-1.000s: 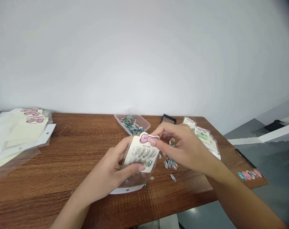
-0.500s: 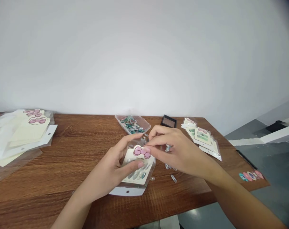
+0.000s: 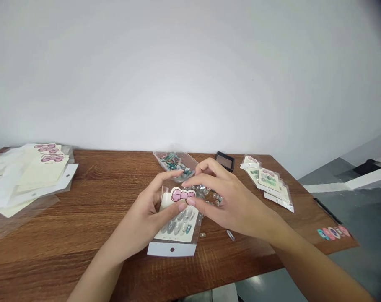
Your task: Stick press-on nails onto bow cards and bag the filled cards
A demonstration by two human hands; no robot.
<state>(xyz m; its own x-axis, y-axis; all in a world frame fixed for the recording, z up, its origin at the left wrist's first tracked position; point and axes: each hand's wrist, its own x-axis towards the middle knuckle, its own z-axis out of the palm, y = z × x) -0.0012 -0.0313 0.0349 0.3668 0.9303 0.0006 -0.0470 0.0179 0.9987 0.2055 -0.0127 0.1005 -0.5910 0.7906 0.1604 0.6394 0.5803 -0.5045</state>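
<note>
A cream card (image 3: 182, 237) with a pink bow top and two rows of silvery and teal press-on nails sits inside a clear bag (image 3: 172, 249) with a white punched strip towards me. My left hand (image 3: 154, 214) reaches over the card's left side, its thumb on the card just below the bow. From the right, my right hand (image 3: 226, 199) touches the bow's lower right with its thumb, fingers curled above the bow. Both thumbs nearly meet there. Clear pieces (image 3: 203, 191) lie behind and under my right hand. One loose nail (image 3: 230, 235) rests nearer the front.
A clear tray (image 3: 174, 163) of teal nails stands behind my hands, beside a black-framed box (image 3: 224, 161). Bow cards and bags (image 3: 42, 172) are heaped at the left. Packed cards (image 3: 270, 179) lie at the right, with a black pen (image 3: 327, 211) and round stickers (image 3: 333, 233) beyond.
The card and bag have straightened and lie flatter. My left thumb has moved up from the nails to the bow's lower edge, and my right thumb has dropped slightly beside it.
</note>
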